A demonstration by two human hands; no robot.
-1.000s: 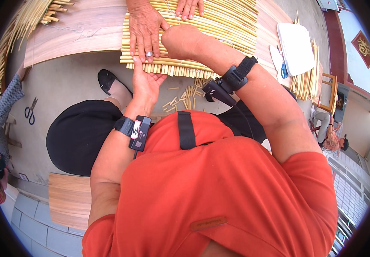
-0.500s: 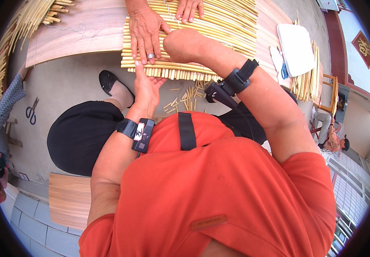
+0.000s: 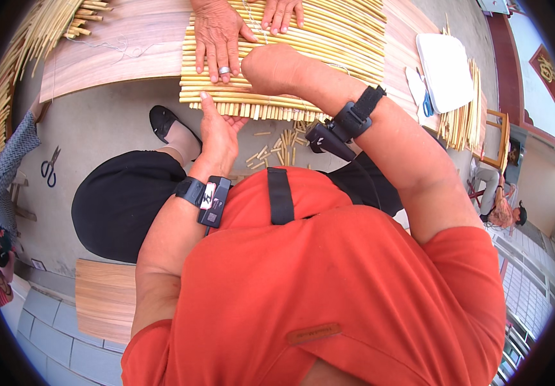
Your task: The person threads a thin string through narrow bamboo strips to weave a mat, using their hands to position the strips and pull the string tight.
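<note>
Where our left hand (image 3: 219,132) lies: palm up by the near edge of the stick mat (image 3: 329,38), thumb tip at the border, fingers loosely curled rather than clenched.
Our right hand (image 3: 268,67): bent fist-like over the mat, fingertips hidden; we cannot tell what, if anything, it grips.
Step in hand: we judge that the border is being steadied and worked on, perhaps bound; the next move seems to call for a level edge and sticks pressed side by side.
Mat: on the tabletop (image 3: 120,61) before us, its near left corner reaching past the edge; smooth, slim yellow rods run side to side, with a row of blunt stick ends along the front.
Co-worker's hand (image 3: 216,38): spread flat on the rods, wearing a plain silver ring (image 3: 224,71); the other hand (image 3: 282,16) rests fingers down farther right.
Thread (image 3: 250,14): thin, pale and loose between those two hands.
Tabletop: flat, pale pinkish wood grain.
Cut pieces (image 3: 282,147): short, straight yellow stubs scattered on the grey floor (image 3: 117,122).
Stick bundle (image 3: 52,29): long rods heaped at the far left, ends uneven.
</note>
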